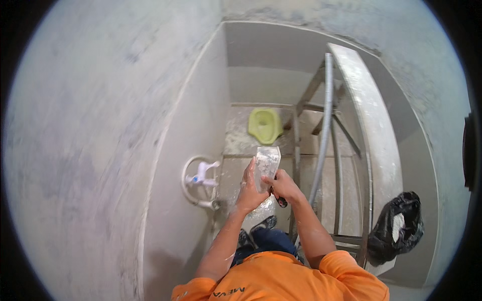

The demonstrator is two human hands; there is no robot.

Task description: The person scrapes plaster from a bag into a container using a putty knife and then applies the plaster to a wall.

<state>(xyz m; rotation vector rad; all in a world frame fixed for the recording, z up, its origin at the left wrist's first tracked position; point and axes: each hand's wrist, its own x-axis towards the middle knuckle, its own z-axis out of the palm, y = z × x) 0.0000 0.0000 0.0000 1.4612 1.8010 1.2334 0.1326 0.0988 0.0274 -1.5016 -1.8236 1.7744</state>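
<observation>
A broad, flat putty blade (268,159), smeared with whitish putty, is held up in front of me, its wide end pointing away. My left hand (249,193) grips it along the left side, fingers lying up the edge. From the right, my right hand (285,186) is closed with its thumb against the blade's lower part. A black handle with a red mark (281,201) sticks out below that hand; it looks like a putty knife's. Whether handle and blade are one tool is hidden by my fingers.
Beyond my hands a yellow-green squat toilet (265,125) is set in the floor. On the left wall are a white tap (202,175) and looped hose (186,186). At right stand a plank (369,110) on a frame, a grey pipe (326,115) and a black plastic bag (384,238) with white material inside.
</observation>
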